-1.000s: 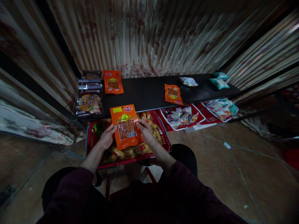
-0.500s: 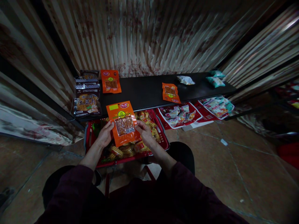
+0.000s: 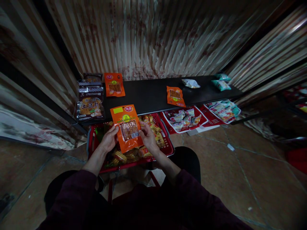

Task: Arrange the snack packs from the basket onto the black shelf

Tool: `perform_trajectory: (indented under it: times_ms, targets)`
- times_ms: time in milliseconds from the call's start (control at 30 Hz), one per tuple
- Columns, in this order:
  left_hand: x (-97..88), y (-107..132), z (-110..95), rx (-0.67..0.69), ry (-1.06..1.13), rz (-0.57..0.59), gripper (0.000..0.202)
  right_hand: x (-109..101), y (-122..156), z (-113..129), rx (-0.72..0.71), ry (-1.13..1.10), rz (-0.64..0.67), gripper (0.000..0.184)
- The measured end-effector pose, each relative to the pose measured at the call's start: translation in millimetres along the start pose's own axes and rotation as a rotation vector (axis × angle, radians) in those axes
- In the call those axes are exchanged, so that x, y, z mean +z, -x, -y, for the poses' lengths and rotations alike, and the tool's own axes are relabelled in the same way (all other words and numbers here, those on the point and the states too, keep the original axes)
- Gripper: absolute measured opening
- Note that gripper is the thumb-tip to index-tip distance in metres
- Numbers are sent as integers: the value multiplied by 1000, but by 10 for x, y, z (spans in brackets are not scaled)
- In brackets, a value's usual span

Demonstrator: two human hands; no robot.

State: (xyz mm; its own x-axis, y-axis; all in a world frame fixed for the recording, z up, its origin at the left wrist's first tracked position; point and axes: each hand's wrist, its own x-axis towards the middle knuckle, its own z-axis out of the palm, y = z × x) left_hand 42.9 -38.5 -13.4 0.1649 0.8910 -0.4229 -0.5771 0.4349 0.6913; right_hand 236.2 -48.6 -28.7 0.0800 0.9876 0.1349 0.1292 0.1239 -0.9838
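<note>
Between my two hands is an orange snack packet with a clear window showing brown strips. My left hand is closed on its left edge, thumb on the front. On the opposite edge my right hand pinches the packet, thumb and fingers near the window's lower corner. Beneath it stands a red basket of wrapped snacks, partly hidden by the packet and my hands. One similar orange packet leans at the back of the black shelf; another orange packet lies near the shelf's front edge.
Dark potato-slice packets stand at the shelf's left end. A white packet and teal packets lie towards its right. Two more red baskets hold snack bags on the right, below the shelf. A pleated curtain hangs behind.
The packet in my hands has shifted slightly right and down, with a small tilt. My right fingers have moved a little on its edge. Both hands keep their hold.
</note>
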Motion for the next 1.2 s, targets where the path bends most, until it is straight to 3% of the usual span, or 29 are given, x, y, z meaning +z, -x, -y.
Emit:
perform_trajectory:
  times_ms: [167, 400, 533, 633, 833, 900, 967, 1100, 1200]
  targets:
    - [41, 46, -19, -37, -2, 5, 29, -20, 31, 43, -201, 306, -30, 36]
    - [45, 50, -14, -23, 1, 31, 30, 30, 90, 149, -272, 441, -48, 36]
    - [38, 57, 15, -32, -8, 180, 35, 116, 227, 247, -193, 473, 26, 34]
    - [6, 72, 42, -61, -47, 344, 47, 170, 348, 329, -110, 468, 85, 49]
    - [-61, 77, 88, -65, -158, 383, 57, 167, 425, 545, 34, 419, 260, 86]
    - [-50, 76, 98, -58, -190, 407, 59, 151, 409, 593, 79, 352, 308, 90]
    - [-28, 79, 101, -27, -223, 441, 58, 129, 383, 595, 91, 252, 329, 83]
    - [-2, 77, 88, 42, -292, 495, 52, 63, 316, 456, 121, 12, 263, 50]
    - [-10, 50, 77, 45, -333, 436, 53, 16, 268, 318, 286, -219, 152, 30]
